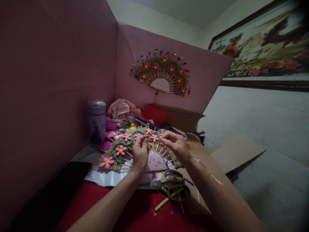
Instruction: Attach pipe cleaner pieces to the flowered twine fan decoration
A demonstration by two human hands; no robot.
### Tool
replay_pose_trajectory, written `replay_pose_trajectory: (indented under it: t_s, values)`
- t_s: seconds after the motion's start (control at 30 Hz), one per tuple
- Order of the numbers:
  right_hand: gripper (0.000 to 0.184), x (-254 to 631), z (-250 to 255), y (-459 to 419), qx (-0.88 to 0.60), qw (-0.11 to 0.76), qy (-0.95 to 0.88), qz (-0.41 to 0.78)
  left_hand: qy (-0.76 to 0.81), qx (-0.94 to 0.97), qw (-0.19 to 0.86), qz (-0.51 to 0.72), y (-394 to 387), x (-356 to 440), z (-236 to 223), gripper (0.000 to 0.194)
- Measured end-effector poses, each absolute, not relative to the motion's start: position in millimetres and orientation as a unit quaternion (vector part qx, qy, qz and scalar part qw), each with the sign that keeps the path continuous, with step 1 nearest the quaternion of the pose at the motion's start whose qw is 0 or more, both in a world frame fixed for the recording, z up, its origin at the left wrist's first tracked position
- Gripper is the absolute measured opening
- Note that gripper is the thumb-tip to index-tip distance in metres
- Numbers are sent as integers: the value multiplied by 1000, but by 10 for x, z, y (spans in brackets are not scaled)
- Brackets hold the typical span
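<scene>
A fan-shaped craft piece [109, 158] of twine and thin sticks lies in front of me, with pink clay flowers [121, 150] and a wavy green strip [126, 144] on its band. My left hand [140, 154] is over its middle, thumb and fingers pinched together; whatever they hold is too small to name. To the right, my right hand [177, 145] is also closed in a pinch by the upper right flowers, its contents unclear. Both hands hide parts of the band. Scissors [170, 183] with brown handles lie below the dotted white half-circle [155, 161] at the fan's centre.
A purple bottle [97, 120] stands at the back left, beside pink packets [111, 134] and crumpled cloth [122, 111]. Another decorated fan [161, 72] is on the pink panel [200, 69] behind. Cardboard [193, 145] lies on the right; a green strip [165, 203] is near the front.
</scene>
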State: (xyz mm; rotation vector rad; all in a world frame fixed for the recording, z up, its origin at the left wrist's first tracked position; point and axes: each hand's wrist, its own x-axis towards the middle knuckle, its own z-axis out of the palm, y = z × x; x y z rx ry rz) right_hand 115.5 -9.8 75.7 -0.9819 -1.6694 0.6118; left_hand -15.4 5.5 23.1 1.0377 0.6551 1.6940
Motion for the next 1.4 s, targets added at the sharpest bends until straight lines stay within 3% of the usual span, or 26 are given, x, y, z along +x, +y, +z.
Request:
replay_pose_trajectory:
  t_s: [0.13, 0.4, 0.57, 0.63, 1.03, 1.23, 1.4]
  values:
    - [15, 1160, 689, -203, -426, 515, -717, 196, 196, 432, 611, 634, -1, -117, 240, 25]
    - [19, 1159, 476, -315, -479, 483, -731, 56, 249, 514, 561, 599, -55, -69, 198, 24]
    - [11, 1185, 426, -375, -474, 501, -723, 37, 246, 488, 612, 571, -31, -66, 162, 30]
    - [15, 1204, 398, -369, -452, 495, -741, 41, 244, 484, 635, 550, -42, -49, 158, 31]
    - [21, 1304, 205, -349, -439, 410, -793, -95, 243, 356, 787, 442, -213, -22, 275, 14]
    - [18, 1390, 67, -279, -509, 515, -690, -29, 264, 386, 770, 434, -214, -5, 243, 17]
    - [28, 1576, 159, -279, -502, 711, -487, 77, 333, 398, 721, 460, -141, -10, 166, 19]
